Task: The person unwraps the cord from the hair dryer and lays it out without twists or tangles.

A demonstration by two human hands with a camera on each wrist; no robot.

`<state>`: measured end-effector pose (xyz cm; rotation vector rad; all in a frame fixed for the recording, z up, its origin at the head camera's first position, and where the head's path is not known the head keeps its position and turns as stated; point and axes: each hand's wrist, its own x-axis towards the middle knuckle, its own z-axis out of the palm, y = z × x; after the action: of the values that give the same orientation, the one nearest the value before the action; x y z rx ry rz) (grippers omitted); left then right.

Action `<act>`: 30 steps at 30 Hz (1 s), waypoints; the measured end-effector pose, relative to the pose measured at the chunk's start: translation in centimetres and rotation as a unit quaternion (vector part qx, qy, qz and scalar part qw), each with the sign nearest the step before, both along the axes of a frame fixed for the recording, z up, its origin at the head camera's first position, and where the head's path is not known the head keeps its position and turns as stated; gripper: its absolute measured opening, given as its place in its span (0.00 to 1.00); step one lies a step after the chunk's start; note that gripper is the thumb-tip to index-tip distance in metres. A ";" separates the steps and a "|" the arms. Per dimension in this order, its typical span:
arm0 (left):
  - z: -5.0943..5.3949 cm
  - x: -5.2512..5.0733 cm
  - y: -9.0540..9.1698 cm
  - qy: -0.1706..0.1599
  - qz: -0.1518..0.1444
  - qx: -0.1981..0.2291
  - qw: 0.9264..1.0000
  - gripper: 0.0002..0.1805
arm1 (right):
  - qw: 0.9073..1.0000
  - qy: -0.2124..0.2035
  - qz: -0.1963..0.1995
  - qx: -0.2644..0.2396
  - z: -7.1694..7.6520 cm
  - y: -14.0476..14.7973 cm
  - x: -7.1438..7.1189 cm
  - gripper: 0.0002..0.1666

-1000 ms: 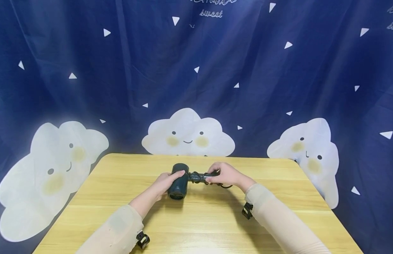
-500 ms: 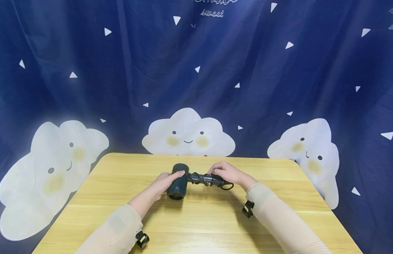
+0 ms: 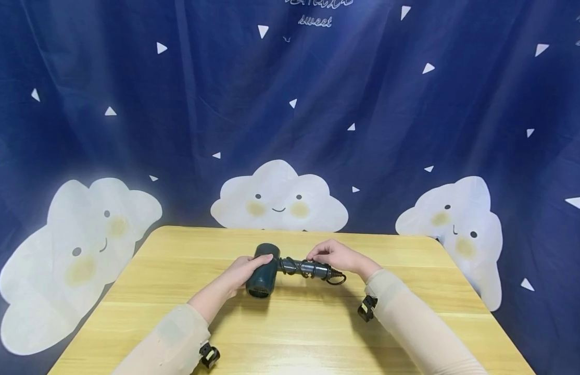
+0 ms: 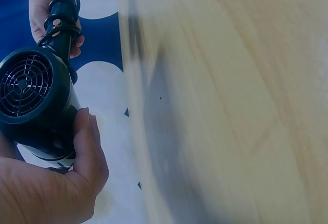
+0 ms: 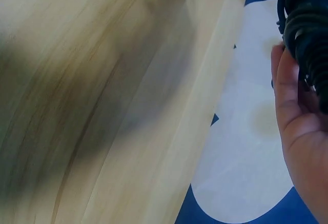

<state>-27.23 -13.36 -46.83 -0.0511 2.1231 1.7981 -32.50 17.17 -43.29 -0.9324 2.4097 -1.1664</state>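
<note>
A dark hair dryer [image 3: 262, 281] lies sideways in the air above the table, its handle [image 3: 320, 270] pointing right. My left hand [image 3: 238, 273] grips the barrel, thumb on top. In the left wrist view the round intake grille [image 4: 23, 83] faces the camera. A black cord [image 3: 338, 281] winds round the handle and makes a small loop at its end. At the handle's far side, my right hand [image 3: 338, 256] pinches the wound cord with thumb and fingers. The right wrist view shows its fingers [image 5: 287, 80] behind the handle, partly hidden; the plug cannot be made out.
A light wooden table [image 3: 290, 333] lies below both hands, its far edge just beyond the dryer. Behind it hangs a dark blue curtain [image 3: 290, 130] printed with white clouds. Small black cameras [image 3: 209, 355] sit on both wrists.
My right hand has drawn back from over the handle to its far side, so more of the handle and the cord loop shows. The left hand keeps its grip, almost still.
</note>
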 end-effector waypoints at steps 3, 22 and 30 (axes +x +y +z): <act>-0.1 0.0 -0.1 0.002 -0.006 0.005 1.000 0.44 | 1.000 -0.016 0.011 -0.010 0.0 0.2 0.0 0.11; -0.1 0.1 0.1 0.005 -0.004 0.010 1.000 0.43 | 0.999 -0.030 0.020 -0.007 0.0 0.6 0.1 0.10; 0.2 0.3 0.2 0.006 -0.011 0.009 1.000 0.43 | 0.999 -0.033 0.021 -0.009 -0.1 0.9 0.0 0.10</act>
<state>-26.90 -13.20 -46.66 -0.0121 2.1076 1.8086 -32.55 18.12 -43.43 -0.9315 2.3203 -1.1867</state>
